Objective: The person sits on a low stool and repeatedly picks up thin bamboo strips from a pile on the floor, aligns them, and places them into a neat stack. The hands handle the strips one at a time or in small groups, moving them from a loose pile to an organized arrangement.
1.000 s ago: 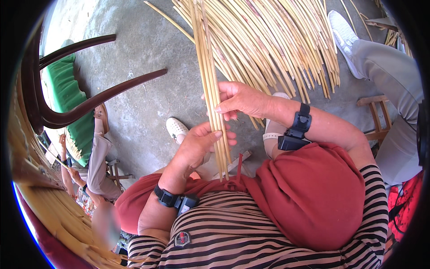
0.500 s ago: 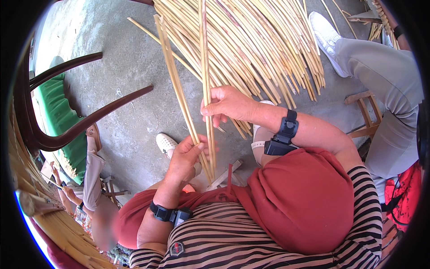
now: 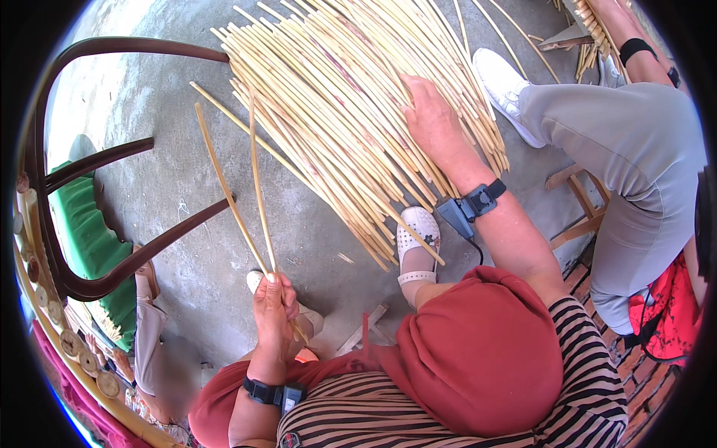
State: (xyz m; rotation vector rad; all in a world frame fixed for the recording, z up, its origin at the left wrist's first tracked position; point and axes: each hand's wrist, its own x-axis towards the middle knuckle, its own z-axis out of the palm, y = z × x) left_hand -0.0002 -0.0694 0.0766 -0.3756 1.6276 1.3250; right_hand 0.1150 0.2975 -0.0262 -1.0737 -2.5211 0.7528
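Thin peeled wooden sticks lie side by side in a wide pile (image 3: 321, 112) on the grey floor ahead of me. My left hand (image 3: 272, 310), low and in front of my body, is closed on two long sticks (image 3: 228, 187). They spread apart in a V above the fist, with short ends poking out below. My right hand (image 3: 435, 123) is over the right part of the pile, fingers stretched forward and thumb apart, seemingly touching the sticks. I see no stick gripped in it. One stick (image 3: 418, 233) juts from the pile across my white shoe (image 3: 418, 224).
Dark curved chair legs (image 3: 149, 246) reach in from the left beside green cloth (image 3: 93, 231). At the right are a neighbour's grey-trousered leg (image 3: 597, 112), white sneaker (image 3: 499, 82) and a low wooden stool (image 3: 579, 205). Another person sits at the lower left.
My right hand has left the sticks it held near my left hand and moved forward onto the pile. My left hand has lowered, and its sticks now splay apart. The view has shifted.
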